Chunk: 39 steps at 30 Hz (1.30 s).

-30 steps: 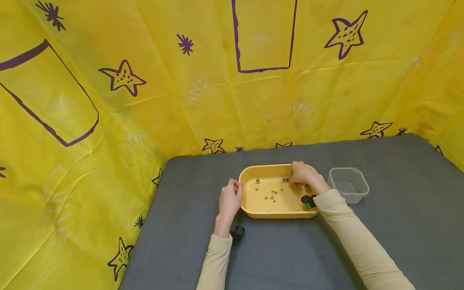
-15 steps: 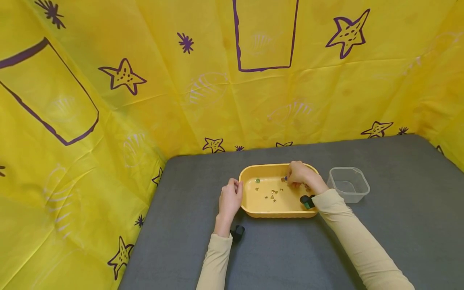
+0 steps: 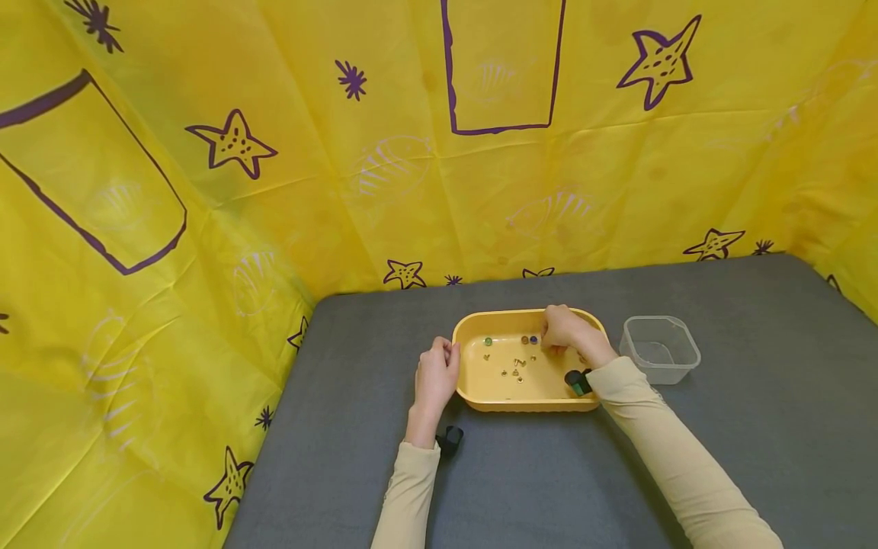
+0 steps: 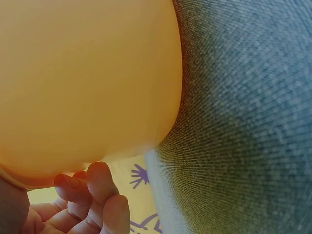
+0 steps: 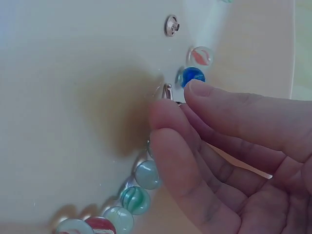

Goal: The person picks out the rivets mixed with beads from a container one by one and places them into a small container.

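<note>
A yellow plastic tray [image 3: 501, 385] sits on the grey surface with marbles and small gold-coloured metal studs in it. My left hand [image 3: 436, 374] grips its left rim; the left wrist view has those curled fingers [image 4: 100, 183] at the edge. Inside the tray's right part is my right hand [image 3: 566, 328], thumb and fingertips bunched. In the right wrist view they pinch a small metal stud [image 5: 168, 91], mostly covered by the index finger. Close by lie a blue marble [image 5: 191, 76], an orange-streaked marble [image 5: 201, 56] and another stud [image 5: 170, 25]. Further marbles [image 5: 135, 200] line the side.
A clear square plastic container [image 3: 660, 351] stands just right of the tray. Several studs [image 3: 519, 364] are scattered mid-tray, and a green marble [image 3: 488, 341] lies at its far left. Patterned yellow cloth [image 3: 343, 191] hangs behind and at the sides.
The right hand has shifted slightly left in the tray. The blue and orange-brown marbles have moved a little left and now show clear of the fingers. My left hand has stayed at the rim.
</note>
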### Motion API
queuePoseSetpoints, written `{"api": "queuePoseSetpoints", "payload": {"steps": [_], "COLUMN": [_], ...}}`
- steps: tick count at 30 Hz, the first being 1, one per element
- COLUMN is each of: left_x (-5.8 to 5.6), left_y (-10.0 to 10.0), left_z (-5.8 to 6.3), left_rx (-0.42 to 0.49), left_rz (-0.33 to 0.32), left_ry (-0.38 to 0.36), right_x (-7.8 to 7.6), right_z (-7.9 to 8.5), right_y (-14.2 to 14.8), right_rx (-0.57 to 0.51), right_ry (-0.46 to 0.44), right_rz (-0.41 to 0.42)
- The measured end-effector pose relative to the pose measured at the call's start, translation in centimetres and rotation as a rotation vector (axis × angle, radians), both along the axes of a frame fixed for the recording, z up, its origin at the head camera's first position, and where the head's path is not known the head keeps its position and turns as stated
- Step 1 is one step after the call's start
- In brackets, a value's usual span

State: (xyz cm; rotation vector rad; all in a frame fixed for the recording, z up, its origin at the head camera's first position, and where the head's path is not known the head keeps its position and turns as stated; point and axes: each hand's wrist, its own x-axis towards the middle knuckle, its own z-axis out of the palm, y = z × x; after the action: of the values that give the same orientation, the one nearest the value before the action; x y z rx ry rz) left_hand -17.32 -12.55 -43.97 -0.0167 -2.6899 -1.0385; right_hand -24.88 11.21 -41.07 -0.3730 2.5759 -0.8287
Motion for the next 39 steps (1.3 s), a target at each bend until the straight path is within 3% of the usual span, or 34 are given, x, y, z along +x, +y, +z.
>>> {"api": "queuePoseSetpoints", "payload": {"steps": [18,39], "left_x": [-0.08,0.06], "left_y": [0.07,0.03], "left_z": [0.02,0.06], "left_rx": [-0.004,0.002], "left_rz": [0.015,0.003], "left_ry": [-0.051,0.002], "right_x": [0.07,0.03], "right_z": [-0.16,-0.34], "right_y": [-0.52,-0.48], "right_rx": [0.05,0.049], "right_ry": [0.06,0.029], "right_rz": [0.006,0.014]}}
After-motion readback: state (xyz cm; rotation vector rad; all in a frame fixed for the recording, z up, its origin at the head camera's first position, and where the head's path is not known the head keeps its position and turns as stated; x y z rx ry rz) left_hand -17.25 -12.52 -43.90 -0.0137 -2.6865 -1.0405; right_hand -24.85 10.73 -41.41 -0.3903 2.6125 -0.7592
